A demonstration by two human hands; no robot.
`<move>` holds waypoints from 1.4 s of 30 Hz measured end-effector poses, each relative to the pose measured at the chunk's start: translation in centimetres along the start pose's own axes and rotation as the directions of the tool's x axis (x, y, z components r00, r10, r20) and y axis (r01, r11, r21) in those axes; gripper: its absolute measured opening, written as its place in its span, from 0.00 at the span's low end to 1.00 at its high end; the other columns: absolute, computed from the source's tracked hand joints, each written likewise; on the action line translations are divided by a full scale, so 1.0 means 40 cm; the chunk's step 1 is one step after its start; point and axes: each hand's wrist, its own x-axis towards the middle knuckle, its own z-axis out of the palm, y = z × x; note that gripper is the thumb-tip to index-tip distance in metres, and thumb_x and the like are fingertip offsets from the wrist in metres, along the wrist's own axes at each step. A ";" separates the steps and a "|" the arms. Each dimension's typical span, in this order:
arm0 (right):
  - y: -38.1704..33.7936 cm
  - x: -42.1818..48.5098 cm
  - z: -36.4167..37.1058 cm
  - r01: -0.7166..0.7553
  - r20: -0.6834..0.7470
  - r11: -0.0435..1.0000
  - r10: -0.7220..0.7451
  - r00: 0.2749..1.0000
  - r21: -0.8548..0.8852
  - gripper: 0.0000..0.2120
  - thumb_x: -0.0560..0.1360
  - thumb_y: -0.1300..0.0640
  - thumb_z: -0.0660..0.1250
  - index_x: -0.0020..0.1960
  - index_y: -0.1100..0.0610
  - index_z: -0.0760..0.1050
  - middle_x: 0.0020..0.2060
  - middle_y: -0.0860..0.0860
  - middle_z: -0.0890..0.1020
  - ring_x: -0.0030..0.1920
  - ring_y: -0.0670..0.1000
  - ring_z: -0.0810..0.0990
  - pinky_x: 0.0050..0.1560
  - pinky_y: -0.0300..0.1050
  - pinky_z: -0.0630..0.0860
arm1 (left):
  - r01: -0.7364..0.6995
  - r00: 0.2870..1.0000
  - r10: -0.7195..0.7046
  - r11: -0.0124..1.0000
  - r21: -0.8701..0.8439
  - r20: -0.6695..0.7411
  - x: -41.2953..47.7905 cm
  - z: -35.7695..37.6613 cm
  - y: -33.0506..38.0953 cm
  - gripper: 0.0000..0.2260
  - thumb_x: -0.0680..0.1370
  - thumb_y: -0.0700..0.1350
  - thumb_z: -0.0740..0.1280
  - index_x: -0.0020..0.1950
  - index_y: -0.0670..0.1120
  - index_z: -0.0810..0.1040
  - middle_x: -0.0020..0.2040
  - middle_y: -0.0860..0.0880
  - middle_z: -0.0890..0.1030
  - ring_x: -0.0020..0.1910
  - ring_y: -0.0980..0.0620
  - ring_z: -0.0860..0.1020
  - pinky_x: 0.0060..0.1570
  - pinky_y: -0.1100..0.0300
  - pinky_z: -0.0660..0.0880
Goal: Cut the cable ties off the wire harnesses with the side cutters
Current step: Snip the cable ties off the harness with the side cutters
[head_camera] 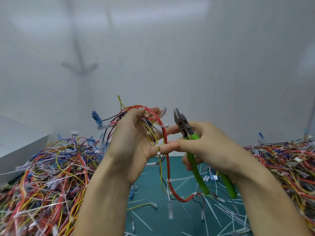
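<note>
A: What are the hands doing?

B: The left hand (134, 138) is raised, fingers curled around a harness (166, 150) of red, yellow and black wires, which loops over it and hangs down toward the green surface (153, 210). The right hand (209, 147) is closed on the green handles of the cutters (183, 126), tips pointing up just beside the left fingertips (172, 130).

A: Are the cutters on a tie?

B: Not yet, I'd say. The blades look barely parted and sit clear of the wires. A white tie (163, 126) shows on the red loop, close to the blades, and that seems the next target.

A: How much of this harness is left?

B: At least 3 more ties are visible lower down, one (168, 180) where the strands hang.

A: And the job overall?

B: Cut tie strips (226, 212) litter the middle of the surface, so some work is done. Piles (51, 167) of harnesses fill the left and right edges (281, 159); whether those are finished I cannot tell.
</note>
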 end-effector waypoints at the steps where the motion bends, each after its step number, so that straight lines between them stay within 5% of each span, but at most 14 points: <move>1: 0.000 0.000 0.000 -0.010 0.007 1.000 0.010 1.000 -0.001 0.17 0.63 0.48 0.80 0.50 0.45 0.83 0.32 0.46 0.84 0.29 0.50 0.77 0.34 0.41 0.78 | 0.002 1.000 -0.001 1.000 0.013 -0.017 0.003 0.000 -0.003 0.18 0.84 0.50 0.54 0.64 0.40 0.74 0.60 0.46 0.82 0.50 0.40 0.85 0.44 0.38 0.77; 7: 0.001 0.004 -0.005 -0.057 -0.118 0.998 0.059 0.991 0.020 0.28 0.66 0.45 0.74 0.62 0.49 0.69 0.37 0.53 0.87 0.28 0.48 0.78 0.37 0.46 0.80 | 0.027 0.989 0.031 0.926 0.377 -0.146 0.023 -0.022 -0.024 0.19 0.82 0.62 0.53 0.60 0.58 0.80 0.58 0.56 0.83 0.52 0.41 0.84 0.33 0.54 0.79; 10: -0.002 0.006 -0.006 -0.024 -0.147 0.993 0.041 0.988 0.113 0.21 0.69 0.45 0.74 0.57 0.52 0.73 0.37 0.52 0.87 0.28 0.49 0.76 0.35 0.44 0.80 | 0.059 0.967 0.111 0.778 0.626 -0.229 0.033 -0.025 -0.036 0.22 0.81 0.64 0.50 0.53 0.56 0.81 0.49 0.58 0.84 0.36 0.53 0.84 0.22 0.65 0.70; 13: 0.003 0.009 -0.005 0.036 -0.195 0.995 -0.017 0.981 0.096 0.13 0.69 0.49 0.77 0.46 0.56 0.79 0.34 0.52 0.86 0.26 0.48 0.75 0.32 0.42 0.78 | 0.044 0.955 0.167 0.735 0.676 -0.244 0.039 -0.013 -0.050 0.22 0.81 0.63 0.51 0.44 0.52 0.79 0.35 0.61 0.83 0.23 0.61 0.78 0.19 0.67 0.70; 16: 0.010 0.012 -0.001 0.079 -0.256 0.994 -0.058 0.965 0.072 0.10 0.68 0.54 0.79 0.36 0.59 0.81 0.29 0.53 0.83 0.25 0.46 0.74 0.29 0.36 0.74 | 0.032 0.962 0.169 0.708 0.706 -0.213 0.043 -0.006 -0.061 0.25 0.80 0.65 0.49 0.42 0.49 0.76 0.29 0.61 0.82 0.25 0.56 0.81 0.28 0.59 0.80; 18: 0.015 0.015 0.000 0.096 -0.299 0.991 -0.063 0.952 0.098 0.10 0.68 0.55 0.78 0.37 0.60 0.81 0.32 0.56 0.85 0.25 0.46 0.74 0.29 0.38 0.75 | 0.041 0.966 0.181 0.595 0.803 -0.183 0.044 -0.017 -0.063 0.31 0.77 0.69 0.46 0.42 0.47 0.79 0.32 0.55 0.84 0.29 0.51 0.84 0.45 0.47 0.82; 20: 0.021 0.022 -0.001 0.103 -0.359 0.988 -0.056 0.932 0.113 0.09 0.69 0.56 0.77 0.36 0.60 0.81 0.35 0.59 0.85 0.26 0.48 0.74 0.31 0.42 0.77 | 0.063 0.973 0.170 0.455 0.888 -0.156 0.042 -0.030 -0.065 0.36 0.75 0.72 0.44 0.40 0.47 0.81 0.33 0.54 0.85 0.31 0.52 0.84 0.52 0.46 0.79; 25: 0.034 0.040 0.003 0.130 -0.516 0.987 -0.064 0.854 0.092 0.06 0.69 0.55 0.77 0.35 0.50 0.83 0.32 0.53 0.85 0.27 0.48 0.75 0.38 0.55 0.80 | 0.141 0.990 -0.005 0.190 0.972 -0.143 0.016 -0.028 -0.063 0.37 0.75 0.73 0.49 0.34 0.45 0.83 0.30 0.54 0.84 0.28 0.54 0.83 0.50 0.52 0.79; 28: 0.037 0.044 0.007 0.169 -0.598 0.982 -0.083 0.797 0.088 0.09 0.70 0.54 0.77 0.36 0.41 0.82 0.32 0.50 0.85 0.29 0.53 0.78 0.43 0.61 0.82 | 0.035 0.991 0.122 0.095 0.995 -0.046 0.003 -0.014 -0.051 0.32 0.76 0.71 0.54 0.34 0.47 0.82 0.29 0.56 0.83 0.29 0.56 0.82 0.47 0.53 0.79; 30: 0.038 0.046 0.007 0.183 -0.641 0.980 -0.089 0.762 0.083 0.08 0.70 0.53 0.76 0.36 0.42 0.82 0.32 0.51 0.85 0.33 0.58 0.79 0.43 0.63 0.81 | -0.084 0.983 0.175 0.216 0.973 0.046 -0.006 0.000 -0.040 0.24 0.76 0.66 0.61 0.37 0.47 0.81 0.30 0.54 0.83 0.28 0.55 0.82 0.40 0.56 0.80; 33: 0.038 0.047 0.006 0.186 -0.675 0.977 -0.071 0.735 0.100 0.07 0.70 0.53 0.76 0.34 0.49 0.82 0.32 0.48 0.85 0.30 0.50 0.79 0.43 0.60 0.81 | -0.161 0.984 0.024 0.528 0.834 0.175 -0.010 0.018 -0.036 0.13 0.75 0.55 0.70 0.44 0.45 0.79 0.35 0.50 0.85 0.32 0.51 0.84 0.30 0.62 0.77; 38: 0.042 0.050 0.013 0.191 -0.710 0.974 -0.049 0.703 0.122 0.08 0.70 0.52 0.76 0.35 0.54 0.81 0.31 0.46 0.85 0.33 0.51 0.82 0.44 0.60 0.82 | -0.197 0.952 -0.114 0.483 0.853 0.284 0.005 0.009 -0.059 0.04 0.75 0.45 0.73 0.47 0.46 0.83 0.42 0.46 0.86 0.43 0.51 0.85 0.39 0.59 0.80; 42: 0.046 0.055 0.024 0.203 -0.712 0.972 -0.057 0.700 0.121 0.04 0.68 0.50 0.75 0.39 0.47 0.81 0.32 0.47 0.85 0.35 0.52 0.84 0.44 0.60 0.82 | -0.191 0.935 -0.167 0.504 0.842 0.312 0.012 0.006 -0.068 0.04 0.77 0.43 0.71 0.49 0.43 0.81 0.43 0.45 0.86 0.44 0.51 0.84 0.43 0.58 0.80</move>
